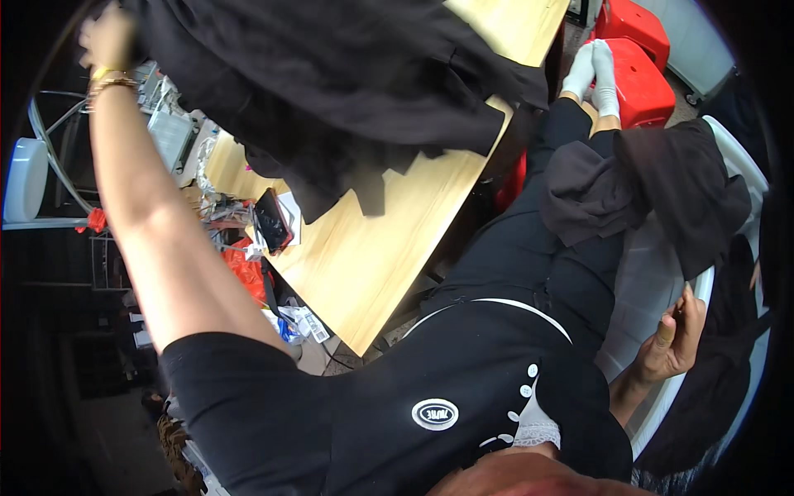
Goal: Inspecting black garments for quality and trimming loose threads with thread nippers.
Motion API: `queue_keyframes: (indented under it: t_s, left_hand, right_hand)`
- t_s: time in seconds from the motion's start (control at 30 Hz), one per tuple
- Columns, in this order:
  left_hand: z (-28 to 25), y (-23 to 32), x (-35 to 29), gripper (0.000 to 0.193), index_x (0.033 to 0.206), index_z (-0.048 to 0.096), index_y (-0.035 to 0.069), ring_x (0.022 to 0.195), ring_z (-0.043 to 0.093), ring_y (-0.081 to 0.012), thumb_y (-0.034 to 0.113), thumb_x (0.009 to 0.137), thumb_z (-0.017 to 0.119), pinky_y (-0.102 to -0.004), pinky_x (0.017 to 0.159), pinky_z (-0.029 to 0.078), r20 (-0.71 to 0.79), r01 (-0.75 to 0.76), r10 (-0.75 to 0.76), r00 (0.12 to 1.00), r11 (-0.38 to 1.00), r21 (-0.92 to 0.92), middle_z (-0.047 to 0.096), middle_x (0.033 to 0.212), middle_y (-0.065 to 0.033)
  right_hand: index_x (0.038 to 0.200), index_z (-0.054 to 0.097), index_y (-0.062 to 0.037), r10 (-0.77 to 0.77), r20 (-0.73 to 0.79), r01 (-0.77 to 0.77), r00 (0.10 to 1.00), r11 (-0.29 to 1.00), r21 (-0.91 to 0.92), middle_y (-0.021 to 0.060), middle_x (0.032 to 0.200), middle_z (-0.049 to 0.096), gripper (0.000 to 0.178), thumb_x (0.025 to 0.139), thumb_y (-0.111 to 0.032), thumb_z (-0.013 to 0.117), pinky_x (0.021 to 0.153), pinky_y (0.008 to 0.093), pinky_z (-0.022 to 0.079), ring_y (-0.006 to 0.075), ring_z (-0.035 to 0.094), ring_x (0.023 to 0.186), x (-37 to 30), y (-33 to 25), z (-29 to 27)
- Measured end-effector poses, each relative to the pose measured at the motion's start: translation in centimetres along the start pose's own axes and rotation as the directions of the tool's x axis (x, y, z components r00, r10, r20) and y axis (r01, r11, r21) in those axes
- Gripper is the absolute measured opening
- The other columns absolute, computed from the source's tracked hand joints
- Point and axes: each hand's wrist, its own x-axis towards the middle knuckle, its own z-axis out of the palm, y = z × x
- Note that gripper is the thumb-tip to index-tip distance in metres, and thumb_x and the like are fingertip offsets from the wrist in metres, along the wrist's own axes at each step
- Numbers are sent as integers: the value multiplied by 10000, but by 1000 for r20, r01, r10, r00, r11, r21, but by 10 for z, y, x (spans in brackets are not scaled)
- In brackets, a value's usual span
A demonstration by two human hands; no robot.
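Note:
A large black cloth (331,74), perhaps a garment, spreads across the wooden table with its lower edge ragged and partly blurred. At its far left end my left hand (109,37), with bangles at the wrist, is closed on the cloth; the fingers are somewhat blurred. On the right, my right hand (674,335) is beside the rim of a white tub (701,291). Its fingers are loosely bent and apart from the thumb, with nothing visible between them. The fingertips come close to a bunched dark cloth (678,182) draped from my legs over the tub.
The wooden table (364,281) has a dark phone-like device (273,219) near its left edge. Clutter and a red plastic bag (246,269) lie beyond that edge. Red stools (637,91) stand at the far right, under my feet in white socks (605,78).

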Motion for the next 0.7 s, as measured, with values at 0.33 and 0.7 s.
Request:
queue_keyframes:
  t_s: [0.33,0.7]
  left_hand:
    - [91,120,-218,337,1057,695,148,909,686,-317,344,999,427,-513,704,542,388,-459,500,774,866,-200,693,971,-149]
    - [-290,414,-334,242,1120,695,76,1259,529,-319,158,897,650,-391,1094,372,-201,166,782,590,-361,-918,623,1270,-141]
  right_hand:
    - [1132,681,50,131,227,-114,965,990,-88,81,904,625,354,850,-148,760,620,212,371,123,508,720,-2,16,8]
    - [1140,633,14,392,80,-396,916,917,42,37,936,602,274,936,-163,682,752,186,446,81,573,825,-26,43,11]
